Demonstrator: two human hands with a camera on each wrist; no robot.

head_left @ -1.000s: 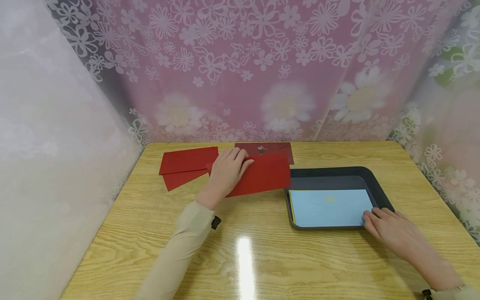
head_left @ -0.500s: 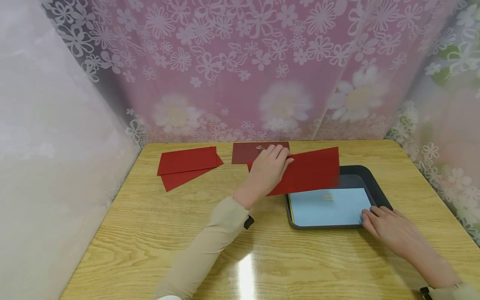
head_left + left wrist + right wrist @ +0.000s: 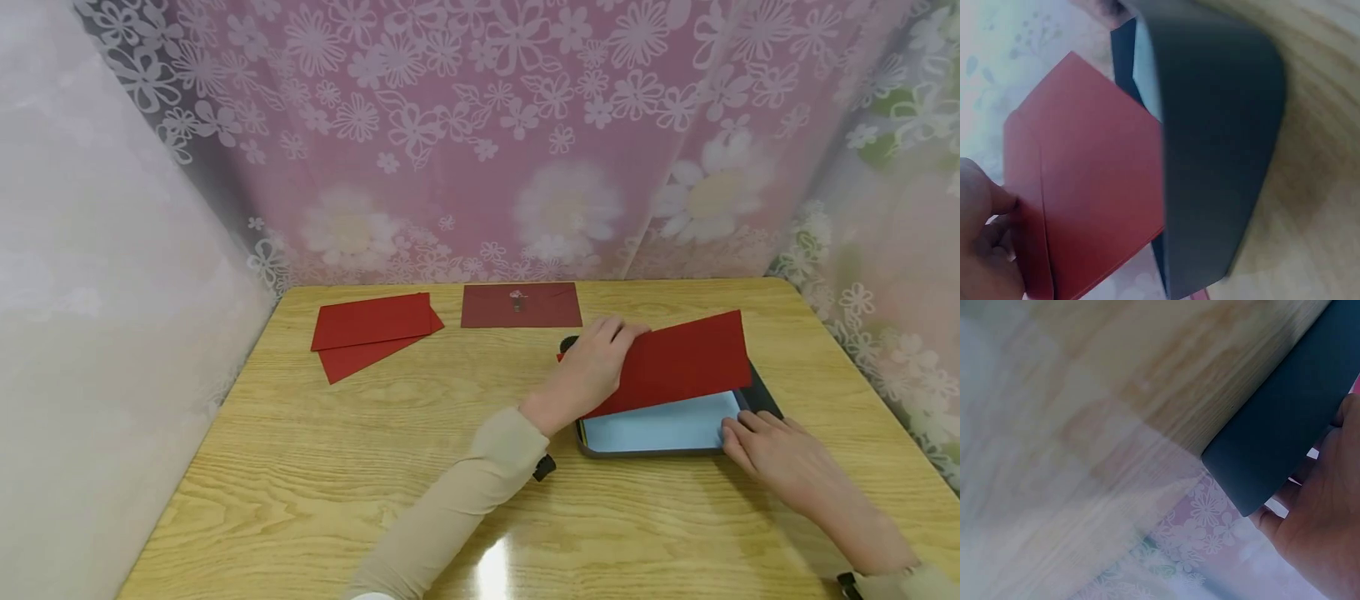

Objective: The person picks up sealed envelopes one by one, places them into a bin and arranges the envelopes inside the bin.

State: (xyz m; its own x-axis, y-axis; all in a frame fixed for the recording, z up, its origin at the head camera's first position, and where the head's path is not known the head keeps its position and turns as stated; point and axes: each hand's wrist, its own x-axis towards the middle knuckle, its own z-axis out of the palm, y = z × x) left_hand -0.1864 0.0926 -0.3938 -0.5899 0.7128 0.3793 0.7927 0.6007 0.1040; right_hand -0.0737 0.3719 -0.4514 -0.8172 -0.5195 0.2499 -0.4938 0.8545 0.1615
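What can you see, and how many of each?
Table: one, light wood, below
Tray: one, dark grey, table's right
Blue paper: one showing, light blue, in tray
Held envelope: one, red, over tray
Loose papers: two, red, table's left
Flat envelope: one, dark red, table's back
Backdrop: count unclear, pink and white, behind
Sleeves: two, beige, on arms
Wrist gadgets: two, black, at cuffs
Left hand: one, on held envelope
Right hand: one, at tray rim

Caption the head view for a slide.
Left hand holding a red envelope over a dark tray containing light-blue paper, while the right hand grips the tray's rim.
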